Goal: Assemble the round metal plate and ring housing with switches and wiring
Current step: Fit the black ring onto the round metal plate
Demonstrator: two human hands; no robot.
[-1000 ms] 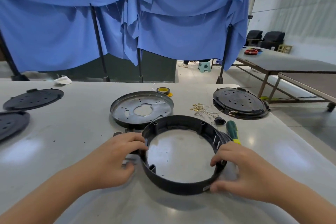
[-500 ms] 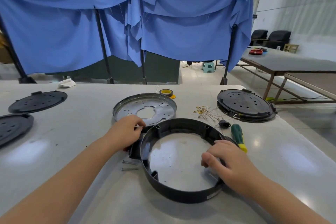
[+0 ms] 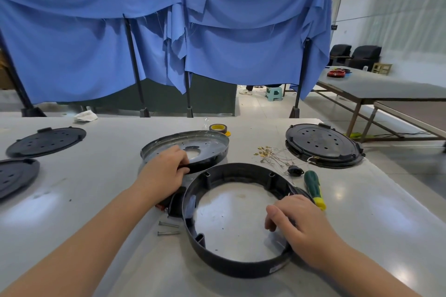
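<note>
My left hand (image 3: 166, 171) grips the near rim of the tilted metal plate (image 3: 193, 146), just beyond the ring housing (image 3: 231, 265); my right hand (image 3: 296, 226) curls over the housing's right wall, steadying it.

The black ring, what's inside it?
Inside the black ring you see only bare table and the right hand's fingers curled over its rim. The spot under that hand is covered.

Black ring housing (image 3: 241, 265), silver metal plate (image 3: 212, 144), blue cloth (image 3: 241, 55).
</note>
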